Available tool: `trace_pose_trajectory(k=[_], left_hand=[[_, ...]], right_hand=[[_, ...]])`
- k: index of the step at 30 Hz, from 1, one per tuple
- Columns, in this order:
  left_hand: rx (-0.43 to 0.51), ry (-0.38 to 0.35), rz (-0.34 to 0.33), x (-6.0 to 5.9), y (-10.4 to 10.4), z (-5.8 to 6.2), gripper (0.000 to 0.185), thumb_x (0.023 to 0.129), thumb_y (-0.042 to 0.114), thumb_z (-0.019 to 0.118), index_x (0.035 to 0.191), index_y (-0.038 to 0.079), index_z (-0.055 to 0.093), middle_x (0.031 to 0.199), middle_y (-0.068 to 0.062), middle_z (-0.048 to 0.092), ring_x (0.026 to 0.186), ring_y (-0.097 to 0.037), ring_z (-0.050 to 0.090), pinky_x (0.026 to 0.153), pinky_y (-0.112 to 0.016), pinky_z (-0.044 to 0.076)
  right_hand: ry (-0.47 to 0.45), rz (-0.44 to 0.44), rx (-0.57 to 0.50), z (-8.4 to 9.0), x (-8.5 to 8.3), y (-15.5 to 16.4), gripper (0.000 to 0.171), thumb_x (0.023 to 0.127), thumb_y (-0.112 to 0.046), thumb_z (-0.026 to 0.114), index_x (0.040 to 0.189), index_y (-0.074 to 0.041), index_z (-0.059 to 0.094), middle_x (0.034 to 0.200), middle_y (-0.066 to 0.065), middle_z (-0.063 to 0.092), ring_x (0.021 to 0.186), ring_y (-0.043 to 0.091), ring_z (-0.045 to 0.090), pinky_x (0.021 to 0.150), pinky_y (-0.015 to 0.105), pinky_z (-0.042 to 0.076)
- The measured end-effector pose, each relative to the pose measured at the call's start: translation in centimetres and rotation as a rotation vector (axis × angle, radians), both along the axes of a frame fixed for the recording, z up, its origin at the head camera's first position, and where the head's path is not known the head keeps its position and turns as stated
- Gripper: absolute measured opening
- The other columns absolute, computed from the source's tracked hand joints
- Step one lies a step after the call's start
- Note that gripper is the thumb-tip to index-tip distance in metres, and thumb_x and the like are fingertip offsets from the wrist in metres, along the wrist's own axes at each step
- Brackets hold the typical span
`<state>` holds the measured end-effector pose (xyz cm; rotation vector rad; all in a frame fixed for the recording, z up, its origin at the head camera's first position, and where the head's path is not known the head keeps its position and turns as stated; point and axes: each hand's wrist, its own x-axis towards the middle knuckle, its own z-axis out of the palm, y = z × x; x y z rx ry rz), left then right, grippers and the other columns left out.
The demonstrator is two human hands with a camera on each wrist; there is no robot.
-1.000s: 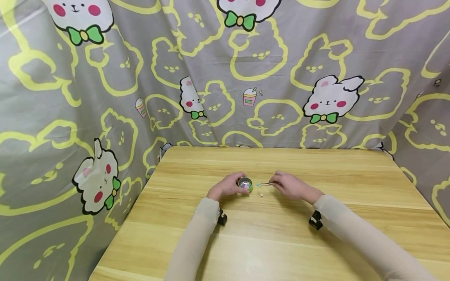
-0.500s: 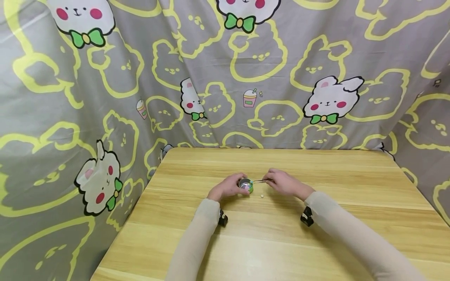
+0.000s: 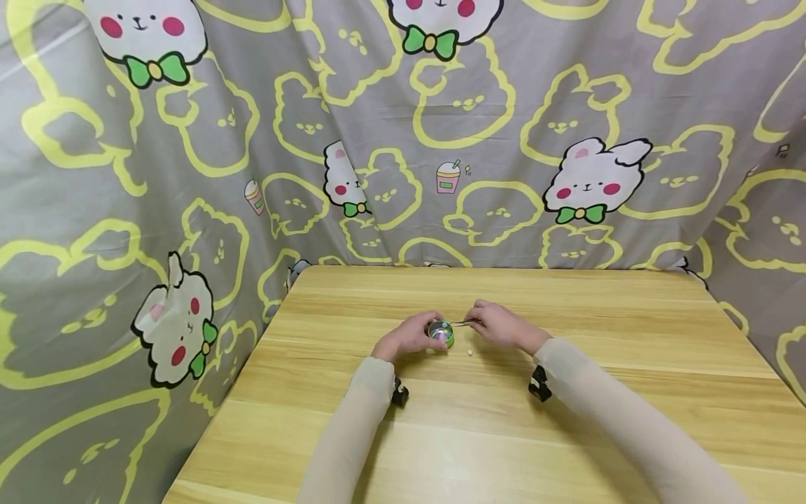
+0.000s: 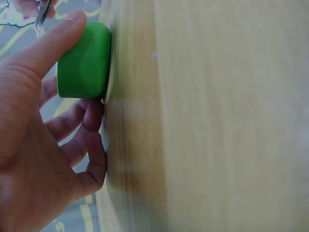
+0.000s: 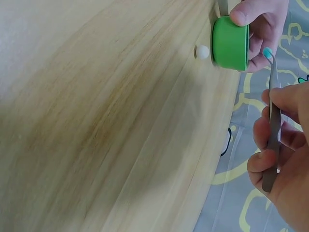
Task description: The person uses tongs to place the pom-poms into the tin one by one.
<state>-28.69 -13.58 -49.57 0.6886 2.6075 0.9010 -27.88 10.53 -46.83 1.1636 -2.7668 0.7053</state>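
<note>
A small round green tin (image 5: 231, 46) stands on the table with its mouth up, and several tiny pinkish and bluish things show inside it in the head view. My left hand (image 3: 413, 334) grips the tin from the left, thumb on the near side and fingers behind. Slim metal tweezers (image 5: 274, 128) are pinched between the thumb and fingers of my right hand (image 3: 502, 326). At their tips sits a small teal bead (image 5: 267, 53), held over the tin's mouth. A white bead (image 5: 203, 52) lies on the table beside the tin.
The wood-grain table (image 3: 466, 441) carries all of this. A grey curtain (image 3: 390, 98) with yellow outlines and cartoon faces hangs behind the table and along its sides.
My right hand has moved left with the tweezers, bringing the teal bead from right of the tin to over its mouth. My left hand and the white bead have hardly moved.
</note>
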Motion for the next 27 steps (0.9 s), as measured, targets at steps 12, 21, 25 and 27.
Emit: trace_pose_trajectory(k=[12,21,25,27], left_hand=[[0.007,-0.001,0.000,0.0,0.0,0.0,0.056,0.079,0.036,0.077,0.126,0.016,0.052,0.110,0.002,0.058,0.096,-0.012,0.054,0.084,-0.029,0.043],[0.012,0.006,-0.006,0.1,0.0,0.0,0.057,0.079,0.036,0.077,0.126,0.015,0.052,0.107,0.001,0.057,0.094,-0.013,0.054,0.083,-0.029,0.044],[0.003,0.001,-0.003,0.1,0.0,0.1,0.057,0.080,0.036,0.076,0.127,0.016,0.051,0.106,0.002,0.057,0.094,-0.012,0.054,0.082,-0.028,0.044],[0.001,-0.003,-0.003,0.1,0.1,0.1,0.057,0.080,0.036,0.076,0.127,0.017,0.051,0.106,0.002,0.057,0.093,-0.012,0.054,0.081,-0.028,0.044]], right_hand=[[-0.024,-0.018,0.025,-0.1,-0.1,-0.2,0.013,0.093,-0.009,0.060,0.102,-0.005,0.069,0.089,0.000,0.056,0.073,0.009,0.051,0.066,0.029,0.045],[0.036,0.019,0.055,-0.8,-0.6,-0.3,0.009,0.090,-0.006,0.062,0.096,-0.007,0.069,0.085,0.000,0.055,0.073,0.012,0.054,0.068,0.031,0.048],[0.064,0.039,0.076,-1.1,-0.8,-0.3,0.007,0.089,-0.005,0.063,0.093,-0.007,0.069,0.083,-0.001,0.055,0.072,0.013,0.054,0.068,0.031,0.048],[0.057,0.034,0.075,-1.2,-0.8,-0.3,0.008,0.089,-0.006,0.063,0.094,-0.007,0.069,0.083,-0.001,0.055,0.072,0.012,0.054,0.068,0.031,0.048]])
